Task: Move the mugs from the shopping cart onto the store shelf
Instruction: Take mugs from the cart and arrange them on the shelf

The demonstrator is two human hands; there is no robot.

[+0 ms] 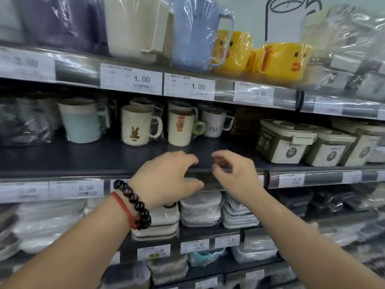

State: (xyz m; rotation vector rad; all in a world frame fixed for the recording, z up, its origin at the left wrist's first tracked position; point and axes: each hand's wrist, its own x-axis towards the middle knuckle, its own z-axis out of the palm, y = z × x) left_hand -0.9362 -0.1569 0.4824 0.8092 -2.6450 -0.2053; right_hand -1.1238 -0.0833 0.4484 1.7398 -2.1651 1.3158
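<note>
Both hands are empty right now: left hand (166,176) and right hand (233,170) hover at the shelf (104,157) edge, fingers loosely curled around nothing. 3 mugs sit at the back, like the bunny mug (137,126). Cart's out of view. They look ceramic, so probably heavy-ish, slick and chippable; grab the handle or wrap the body.

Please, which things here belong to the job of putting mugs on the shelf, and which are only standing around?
Job: bunny mug, orange-print mug, white mug, middle shelf, left hand and right hand, both holding nothing.

Around: pitchers, duck cups, lidded boxes, price tags, bracelets.
</note>
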